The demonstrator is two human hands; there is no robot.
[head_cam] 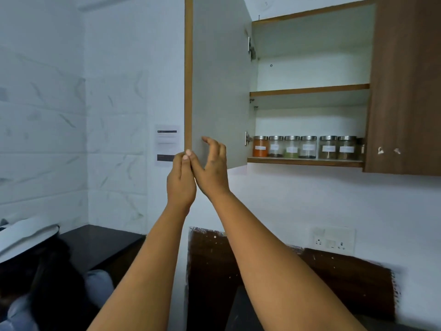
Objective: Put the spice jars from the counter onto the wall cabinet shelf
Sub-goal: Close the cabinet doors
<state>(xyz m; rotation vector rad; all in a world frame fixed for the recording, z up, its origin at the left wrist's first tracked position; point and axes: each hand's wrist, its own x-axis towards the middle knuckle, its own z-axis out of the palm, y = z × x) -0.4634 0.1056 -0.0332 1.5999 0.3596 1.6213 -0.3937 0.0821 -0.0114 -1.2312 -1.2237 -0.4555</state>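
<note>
Both hands are raised to the open cabinet door (pixel 219 80), at its lower outer corner. The left hand (pixel 180 180) grasps the brown edge of the door, with the fingers curled around it and the fingertips showing on the near side. The right hand (pixel 212 168) is released: its fingers are straight and a little spread, and they lie against the grey inner face of the door, holding nothing. The thumb of the right hand touches the left hand at the door edge.

Six spice jars (pixel 307 147) with metal lids and white labels stand upright in one row on the bottom shelf (pixel 305 161) of the wall cabinet, close beside each other. The leftmost jar (pixel 260 146) contains an orange powder. The upper shelf (pixel 310 90) is above them. On the wall below the cabinet there is a white socket panel (pixel 333 240)
</note>
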